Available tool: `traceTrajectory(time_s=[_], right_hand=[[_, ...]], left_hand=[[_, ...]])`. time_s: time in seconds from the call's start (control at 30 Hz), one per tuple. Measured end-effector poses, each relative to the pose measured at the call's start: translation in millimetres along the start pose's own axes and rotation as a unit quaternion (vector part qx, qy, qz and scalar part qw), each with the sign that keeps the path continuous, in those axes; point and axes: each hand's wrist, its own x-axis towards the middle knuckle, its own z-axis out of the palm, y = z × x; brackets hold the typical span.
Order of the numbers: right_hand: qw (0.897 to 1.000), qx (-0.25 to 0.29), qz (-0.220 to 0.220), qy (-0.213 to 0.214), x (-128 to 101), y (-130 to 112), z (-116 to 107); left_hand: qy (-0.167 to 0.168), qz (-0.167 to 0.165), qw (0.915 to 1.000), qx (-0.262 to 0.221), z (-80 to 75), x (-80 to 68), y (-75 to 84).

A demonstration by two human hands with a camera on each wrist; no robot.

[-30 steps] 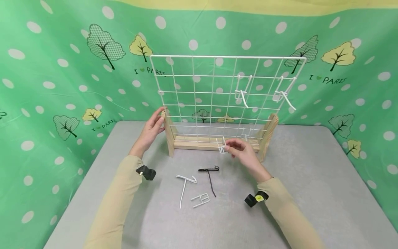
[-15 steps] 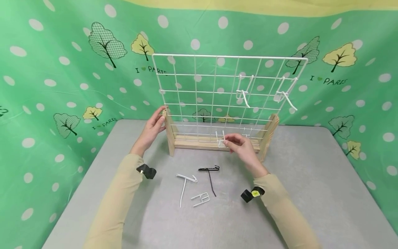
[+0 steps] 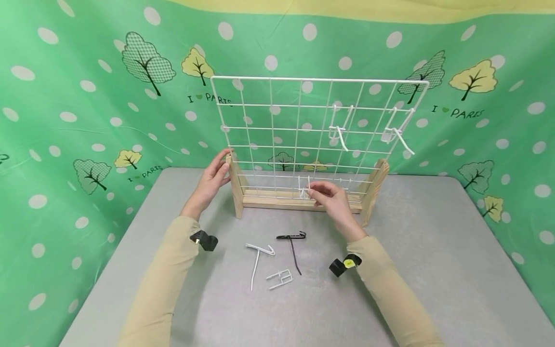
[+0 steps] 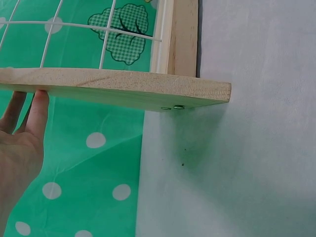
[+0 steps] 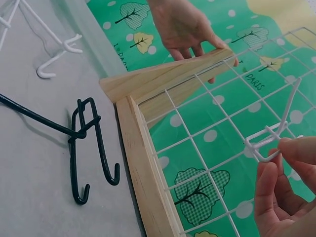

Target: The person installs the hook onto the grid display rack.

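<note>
In the head view my left hand holds the left wooden upright of the stand, thumb on its front edge and fingers around its back. The left wrist view shows fingers against the upright's outer face. My right hand pinches a small white wire hook between thumb and fingertips. This hook overlaps the lower part of the white wire grid, which stands in the wooden base; one prong points up. Two white hooks hang at the grid's upper right.
On the grey table in front of the stand lie a black hook, a white hook and a small white wire hook. Another small piece hangs low on the grid, right of my right hand. A green patterned cloth stands behind.
My right hand has moved up and slightly left with the white wire hook, closer to the grid's lower wires. The left hand stays on the upright.
</note>
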Motion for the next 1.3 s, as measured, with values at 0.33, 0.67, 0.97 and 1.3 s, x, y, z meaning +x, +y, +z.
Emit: traceTrajectory(time_s=[0.33, 0.67, 0.97, 1.3], right_hand=[[1.000, -0.012, 0.001, 0.011, 9.9, 3.0, 3.3], [0.999, -0.001, -0.004, 0.045, 17.4, 10.3, 8.9], [0.998, 0.008, 0.007, 0.058, 19.3, 19.5, 9.6], [0.998, 0.004, 0.017, 0.065, 17.2, 26.0, 11.3]], left_hand=[[0.002, 0.002, 1.0000, 0.000, 0.1, 0.1, -0.3], [0.002, -0.005, 1.0000, 0.002, -0.5, 0.9, -0.7], [0.002, -0.001, 1.0000, -0.001, 0.9, 0.1, 0.7], [0.003, -0.006, 1.0000, 0.006, 1.3, -0.4, 1.3]])
